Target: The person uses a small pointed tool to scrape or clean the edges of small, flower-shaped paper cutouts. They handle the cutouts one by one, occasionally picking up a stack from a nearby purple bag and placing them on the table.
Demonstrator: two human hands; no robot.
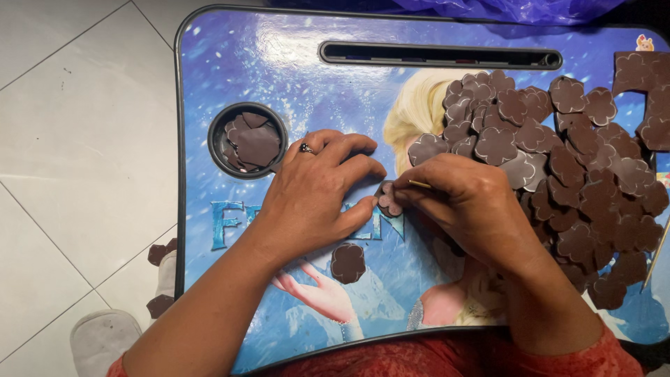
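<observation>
My left hand point(317, 192), with a ring on one finger, presses down on a small brown flower-shaped cutout point(388, 200) on the blue picture-printed lap table point(230, 70). My right hand point(464, 202) pinches a thin yellowish stick point(419, 184) whose tip meets that same cutout. Another brown flower cutout point(347, 262) lies flat just below my hands. A big heap of the same brown flower cutouts point(572, 167) covers the table's right side, partly under my right wrist.
A round cup recess point(248, 140) at the table's left holds brown scraps. A long slot point(440, 55) runs along the far edge. Purple plastic point(502, 8) lies beyond it. Brown scraps point(159, 279) and a grey slipper point(105, 338) rest on the white tiled floor at left.
</observation>
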